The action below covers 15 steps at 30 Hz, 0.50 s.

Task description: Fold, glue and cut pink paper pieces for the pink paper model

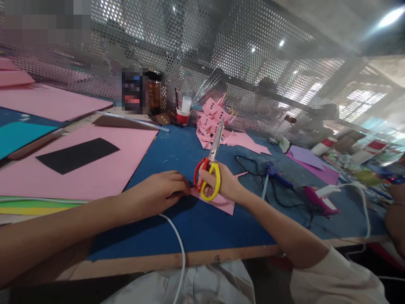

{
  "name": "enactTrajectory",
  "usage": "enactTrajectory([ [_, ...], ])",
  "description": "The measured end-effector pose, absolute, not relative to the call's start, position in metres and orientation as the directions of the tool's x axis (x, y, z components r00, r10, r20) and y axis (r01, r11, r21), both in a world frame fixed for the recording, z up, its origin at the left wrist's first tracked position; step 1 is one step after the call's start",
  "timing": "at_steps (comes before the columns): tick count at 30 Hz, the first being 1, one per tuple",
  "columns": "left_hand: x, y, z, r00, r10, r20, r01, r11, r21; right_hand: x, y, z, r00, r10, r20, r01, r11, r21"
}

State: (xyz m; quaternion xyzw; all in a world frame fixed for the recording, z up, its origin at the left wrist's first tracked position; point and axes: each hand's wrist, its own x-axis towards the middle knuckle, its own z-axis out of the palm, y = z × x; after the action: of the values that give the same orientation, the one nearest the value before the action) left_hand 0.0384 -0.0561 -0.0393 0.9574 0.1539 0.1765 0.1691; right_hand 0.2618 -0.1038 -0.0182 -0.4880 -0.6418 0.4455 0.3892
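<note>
In my right hand (230, 182) is a pair of scissors (216, 143), one handle loop red and the other yellow. The blades point up and away from me and look closed. Under that hand a small piece of pink paper (226, 205) lies on the blue tabletop. My left hand (172, 188) is at the left end of this piece, fingers curled down and closed on its edge; the fingertips are partly hidden. Beyond the scissors stands a heap of folded pink paper pieces (209, 115) with dark slots.
Left are large pink sheets (95, 181) with a black paper piece (77, 155) on top. A blue glue gun (278, 175) and its cord lie right, near purple sheets (306, 158). A red-and-white cup (182, 115) stands by the mesh screen (190, 42). A white cable (181, 249) crosses the table edge.
</note>
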Motion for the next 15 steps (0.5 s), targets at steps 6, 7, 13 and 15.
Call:
enactTrajectory([
  [6,0.028,-0.049,-0.039,0.86,0.437,0.263,0.31,-0.857,0.412,0.261,-0.106,-0.016,-0.201,0.979,0.044,0.274,0.099,-0.957],
  [7,0.027,-0.048,-0.039,0.863,0.433,0.26,0.305,-0.857,0.415,0.259,-0.107,-0.015,-0.201,0.979,0.044,0.272,0.099,-0.957],
  [13,0.028,-0.043,-0.04,0.876,0.411,0.255,0.282,-0.863,0.42,0.249,-0.107,-0.016,-0.188,0.981,0.04,0.273,0.091,-0.958],
  [15,0.029,-0.043,-0.04,0.877,0.412,0.249,0.277,-0.855,0.438,0.246,-0.106,-0.018,-0.197,0.979,0.046,0.271,0.1,-0.957],
])
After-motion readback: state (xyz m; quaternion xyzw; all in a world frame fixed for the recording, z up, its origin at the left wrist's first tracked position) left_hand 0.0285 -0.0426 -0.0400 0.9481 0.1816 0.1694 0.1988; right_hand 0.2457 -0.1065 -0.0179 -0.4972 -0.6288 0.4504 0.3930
